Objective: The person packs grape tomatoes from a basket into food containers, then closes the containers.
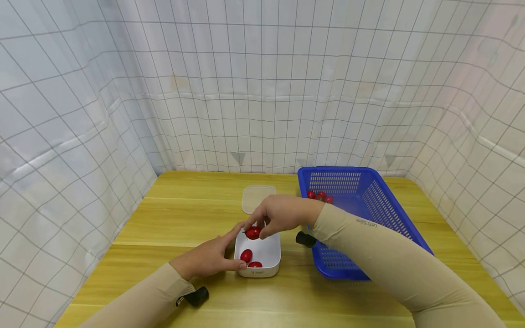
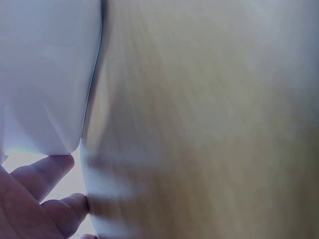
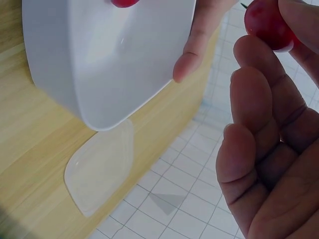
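Observation:
My right hand pinches a cherry tomato between thumb and fingertips, over the far part of a white plastic container. In the right wrist view this cherry tomato shows a small green stem tip, and the other fingers are loosely bent below it. Two more red cherry tomatoes lie inside the container near its front left corner. My left hand holds the container from the left, thumb at the front rim and fingers at the far left side. The left wrist view shows fingertips against the white wall.
A blue perforated basket stands to the right, partly behind my right sleeve, with several cherry tomatoes at its left side. Behind the container a translucent lid lies flat on the wooden table. Gridded white sheeting surrounds the table.

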The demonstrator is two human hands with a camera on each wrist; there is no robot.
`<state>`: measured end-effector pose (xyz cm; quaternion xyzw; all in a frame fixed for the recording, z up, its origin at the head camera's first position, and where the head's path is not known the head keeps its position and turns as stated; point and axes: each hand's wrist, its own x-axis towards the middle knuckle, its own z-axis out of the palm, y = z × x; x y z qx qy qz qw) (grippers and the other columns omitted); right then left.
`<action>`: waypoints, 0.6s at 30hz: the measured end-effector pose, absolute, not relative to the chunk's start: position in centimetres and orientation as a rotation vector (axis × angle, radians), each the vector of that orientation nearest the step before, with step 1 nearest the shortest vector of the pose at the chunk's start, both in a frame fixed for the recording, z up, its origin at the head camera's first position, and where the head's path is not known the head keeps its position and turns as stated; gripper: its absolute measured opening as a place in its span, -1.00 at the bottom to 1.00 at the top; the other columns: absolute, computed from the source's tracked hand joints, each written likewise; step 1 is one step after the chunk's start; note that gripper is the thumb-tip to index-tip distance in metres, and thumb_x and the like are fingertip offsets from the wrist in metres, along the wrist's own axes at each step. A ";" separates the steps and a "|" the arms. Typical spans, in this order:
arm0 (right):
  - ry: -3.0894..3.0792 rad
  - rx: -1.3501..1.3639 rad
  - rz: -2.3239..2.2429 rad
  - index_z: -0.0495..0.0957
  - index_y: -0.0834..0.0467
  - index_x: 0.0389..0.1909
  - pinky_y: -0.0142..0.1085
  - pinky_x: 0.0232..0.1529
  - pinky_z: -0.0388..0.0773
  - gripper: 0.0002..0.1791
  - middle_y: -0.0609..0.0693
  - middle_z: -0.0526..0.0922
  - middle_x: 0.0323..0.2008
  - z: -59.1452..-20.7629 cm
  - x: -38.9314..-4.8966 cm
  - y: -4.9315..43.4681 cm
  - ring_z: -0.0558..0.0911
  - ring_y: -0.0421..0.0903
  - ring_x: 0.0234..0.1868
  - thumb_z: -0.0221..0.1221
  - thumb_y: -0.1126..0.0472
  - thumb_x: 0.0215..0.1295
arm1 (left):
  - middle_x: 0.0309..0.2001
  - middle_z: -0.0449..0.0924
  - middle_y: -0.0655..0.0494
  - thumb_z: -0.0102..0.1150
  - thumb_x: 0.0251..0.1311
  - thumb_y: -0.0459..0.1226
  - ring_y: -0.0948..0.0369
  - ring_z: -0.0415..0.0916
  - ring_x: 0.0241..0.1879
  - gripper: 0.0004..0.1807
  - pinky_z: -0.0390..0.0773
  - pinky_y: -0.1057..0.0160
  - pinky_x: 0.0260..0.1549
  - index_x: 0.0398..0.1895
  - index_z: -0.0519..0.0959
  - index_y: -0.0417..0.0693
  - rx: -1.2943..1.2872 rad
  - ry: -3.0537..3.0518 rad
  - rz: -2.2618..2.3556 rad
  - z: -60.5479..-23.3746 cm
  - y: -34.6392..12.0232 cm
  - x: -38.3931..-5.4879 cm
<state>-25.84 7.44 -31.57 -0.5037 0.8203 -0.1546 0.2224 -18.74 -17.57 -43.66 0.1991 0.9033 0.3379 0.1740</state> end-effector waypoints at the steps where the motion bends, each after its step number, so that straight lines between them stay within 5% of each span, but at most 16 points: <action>1: 2.263 -1.391 -0.428 0.73 -0.03 0.23 -0.45 -0.28 0.60 -0.58 -0.22 0.78 -0.28 -31.6 -25.8 7.4 0.61 -0.31 -0.34 0.38 0.24 0.37 | 0.64 0.17 -0.11 0.37 0.25 0.24 -0.16 0.27 0.55 0.20 0.27 -0.36 0.48 0.76 -0.17 0.23 0.561 2.562 0.955 -43.7 -17.6 -18.7; 18: 2.271 -1.376 -0.438 0.70 -0.05 0.27 -0.44 -0.27 0.62 -0.56 -0.20 0.73 -0.27 -31.2 -25.9 7.7 0.61 -0.28 -0.32 0.37 0.21 0.38 | 0.65 0.15 -0.12 0.38 0.26 0.21 -0.16 0.27 0.54 0.19 0.28 -0.36 0.47 0.76 -0.18 0.30 0.576 2.562 0.962 -43.6 -17.6 -18.7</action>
